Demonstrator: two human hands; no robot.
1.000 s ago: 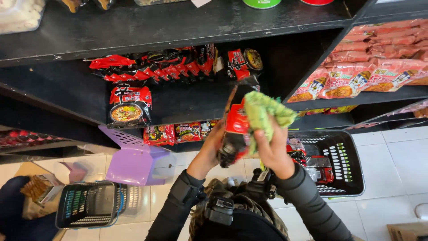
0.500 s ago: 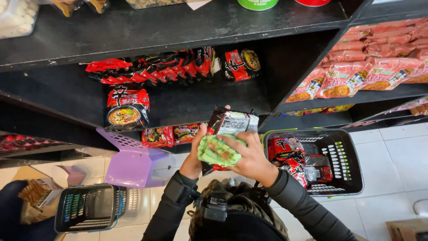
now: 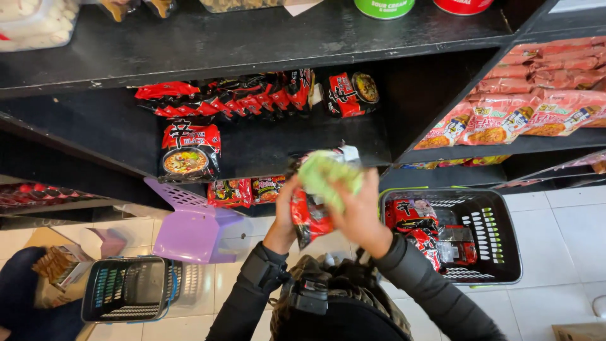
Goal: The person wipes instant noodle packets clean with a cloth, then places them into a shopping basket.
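1. The step in hand looked like wiping down a red and black noodle packet (image 3: 309,215), which was held up in front of the black shelf (image 3: 265,148), above the floor and just left of the black basket (image 3: 489,218).
2. The left hand (image 3: 287,211) was closed around the packet's left edge, fingers wrapped behind it and thumb in front.
3. The right hand (image 3: 356,211) pressed a bunched green cloth (image 3: 328,177) against the packet's upper part, fingers curled over the cloth.
4. By my judgement the next move called for a steady grip from the left hand while the cloth swept the rest of the wrapper, since the thin film could crumple or slip.
5. The black basket held more red packets (image 3: 416,221), near the right forearm.
6. A row of like packets (image 3: 233,98) stood on the shelf, with one bowl-printed packet (image 3: 189,151) leaning at its front edge.
7. A lilac plastic stool (image 3: 189,224) and a second, smaller basket (image 3: 129,289) stood on the tiled floor to the left, well apart from the hands; nothing blocked them.
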